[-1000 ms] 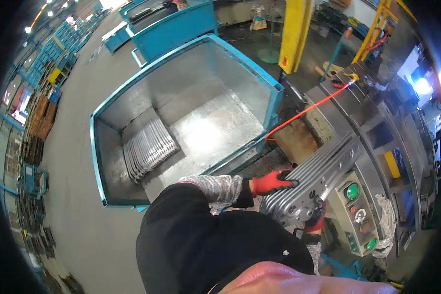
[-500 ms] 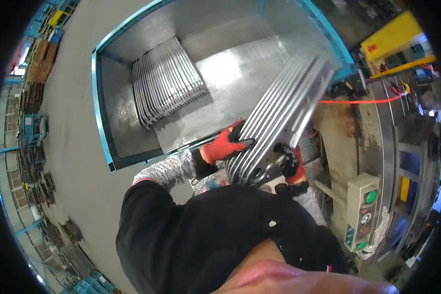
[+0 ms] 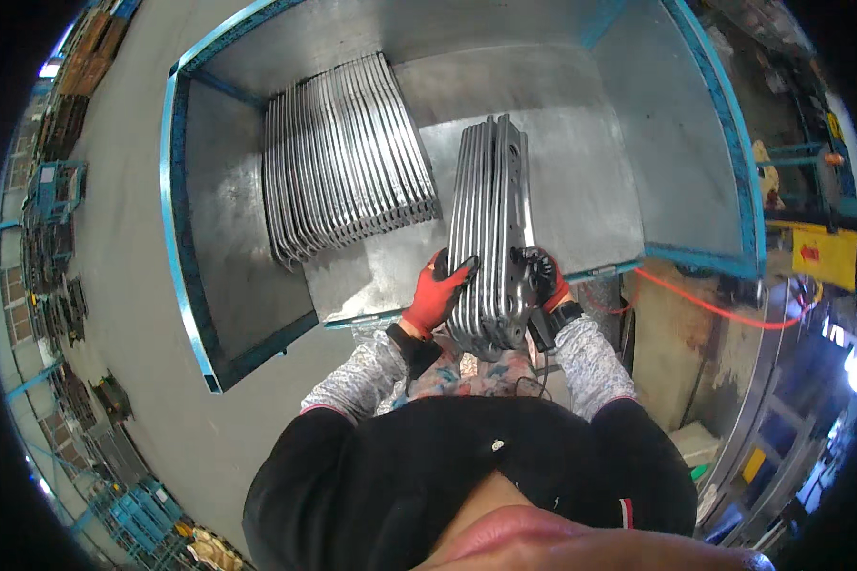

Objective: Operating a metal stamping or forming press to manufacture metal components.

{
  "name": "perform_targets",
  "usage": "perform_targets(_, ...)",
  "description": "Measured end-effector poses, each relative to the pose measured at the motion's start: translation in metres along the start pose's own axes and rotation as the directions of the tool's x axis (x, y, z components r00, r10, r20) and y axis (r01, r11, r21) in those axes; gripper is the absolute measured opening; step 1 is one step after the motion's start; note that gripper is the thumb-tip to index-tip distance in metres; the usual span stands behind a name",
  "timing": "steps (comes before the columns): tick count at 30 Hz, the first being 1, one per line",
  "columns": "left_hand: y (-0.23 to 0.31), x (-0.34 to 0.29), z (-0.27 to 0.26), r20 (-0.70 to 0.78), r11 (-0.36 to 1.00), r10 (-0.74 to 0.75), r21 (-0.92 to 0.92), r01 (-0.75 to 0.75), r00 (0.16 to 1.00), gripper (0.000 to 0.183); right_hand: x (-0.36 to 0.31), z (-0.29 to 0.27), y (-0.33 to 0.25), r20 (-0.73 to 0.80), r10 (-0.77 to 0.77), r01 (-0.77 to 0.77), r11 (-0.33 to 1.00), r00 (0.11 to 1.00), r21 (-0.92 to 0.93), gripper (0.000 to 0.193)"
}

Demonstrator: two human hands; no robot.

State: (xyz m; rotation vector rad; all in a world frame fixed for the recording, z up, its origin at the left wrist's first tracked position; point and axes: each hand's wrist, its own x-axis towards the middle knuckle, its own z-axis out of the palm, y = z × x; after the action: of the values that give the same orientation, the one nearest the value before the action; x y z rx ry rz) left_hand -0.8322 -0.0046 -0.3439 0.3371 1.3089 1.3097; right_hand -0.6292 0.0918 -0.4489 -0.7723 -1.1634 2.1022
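A bundle of long ribbed metal plates [image 3: 490, 224] is held on edge between both my gloved hands, reaching out over the big metal bin [image 3: 181, 238]. My left hand [image 3: 438, 290], in a red and black glove, grips the bundle's near left side. On the near right side, my right hand [image 3: 541, 276] grips it. A row of the same metal plates [image 3: 343, 171] leans stacked inside the bin, to the left of the held bundle.
The bin has a blue frame and bare steel floor [image 3: 581, 181]. An orange cable [image 3: 705, 305] runs across the floor at right, near a yellow post [image 3: 819, 252]. Racks and crates [image 3: 52, 238] line the left side of the grey floor.
I have turned from the machine at right toward the bin. The plate bundle has swung from the machine side to straight out over the bin's front edge, both hands staying on it.
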Motion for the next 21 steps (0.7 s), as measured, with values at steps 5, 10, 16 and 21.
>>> perform_targets(5,-0.025,0.057,-0.005,-0.117,1.0,0.031,0.002,-0.031,0.993,0.042,0.076,-0.039,0.033,0.064,0.15,-0.144,0.986,0.987,-0.083,0.039)
perform_targets(10,-0.046,0.107,-0.005,-0.27,0.957,0.227,0.243,-0.162,0.936,0.057,0.146,-0.017,-0.008,-0.069,0.42,-0.416,0.907,0.905,0.066,0.046)
perform_targets(16,-0.024,0.16,0.007,-0.423,0.9,0.298,0.423,-0.105,0.856,0.069,0.228,-0.031,-0.02,-0.007,0.532,-0.53,0.842,0.847,-0.102,0.042)
perform_targets(21,0.005,0.177,0.01,-0.289,0.727,0.606,0.579,-0.369,0.741,0.073,0.29,-0.053,0.01,0.073,0.504,-0.412,0.773,0.861,-0.482,0.054)
